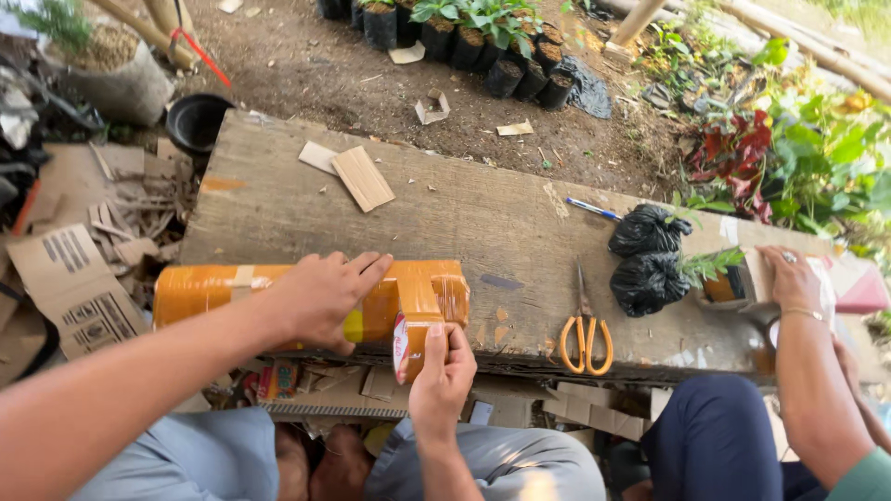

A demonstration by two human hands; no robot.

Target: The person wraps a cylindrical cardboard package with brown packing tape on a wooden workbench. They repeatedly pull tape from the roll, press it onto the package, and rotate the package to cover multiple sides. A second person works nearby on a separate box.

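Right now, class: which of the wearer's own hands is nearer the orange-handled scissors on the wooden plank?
Right. The right hand grips the roll left of the orange-handled scissors; the left hand rests farther left.

At frame centre, the left hand [325,295] presses flat on a long cardboard parcel wrapped in orange tape [278,292] lying on a weathered wooden plank [464,209]; the right hand [444,371] pinches a tape roll [408,345] at the parcel's right end; orange-handled scissors [585,336] lie to the right; another person's hand [791,278] rests at the right edge.

**Outdoor yard in daylight**

I see a weathered plank desk [483,218] on bare dirt ground [316,65]. Black seedling bags [483,42] line the far side, leafy red and green plants [798,148] stand right, and cardboard scraps [83,269] litter the left.
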